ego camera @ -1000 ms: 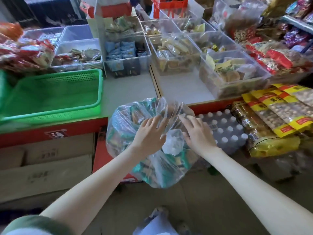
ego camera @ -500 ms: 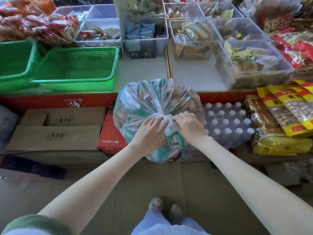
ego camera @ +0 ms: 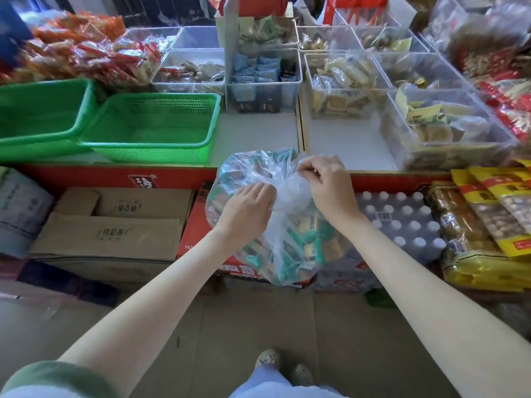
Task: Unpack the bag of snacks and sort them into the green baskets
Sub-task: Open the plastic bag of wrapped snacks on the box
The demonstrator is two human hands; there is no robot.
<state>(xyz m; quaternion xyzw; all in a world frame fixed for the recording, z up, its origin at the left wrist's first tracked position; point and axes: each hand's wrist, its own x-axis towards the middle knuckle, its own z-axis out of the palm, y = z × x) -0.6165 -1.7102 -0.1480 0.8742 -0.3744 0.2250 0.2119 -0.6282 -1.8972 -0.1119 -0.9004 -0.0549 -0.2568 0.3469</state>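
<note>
A clear plastic bag of snacks (ego camera: 287,248), full of small green and yellow packets, hangs in front of the counter's red edge. My left hand (ego camera: 247,208) grips the bag at its bunched white knot from the left. My right hand (ego camera: 324,182) pinches the top of the same knot from the right. Two green baskets stand on the counter to the left: the nearer one (ego camera: 155,139) looks bare inside, and the other (ego camera: 37,116) lies at the far left edge of view.
Clear bins of wrapped snacks (ego camera: 264,79) fill the back of the counter. Cardboard boxes (ego camera: 115,225) and a shrink-wrapped pack of bottles (ego camera: 402,222) stand below the counter. Yellow snack bags (ego camera: 494,222) are stacked at right. My feet (ego camera: 281,366) stand on the floor.
The view has shifted, bringing both green baskets into sight. My hands have gone from lying flat on the bag to gripping its knot, and my right hand has risen to pinch the top.
</note>
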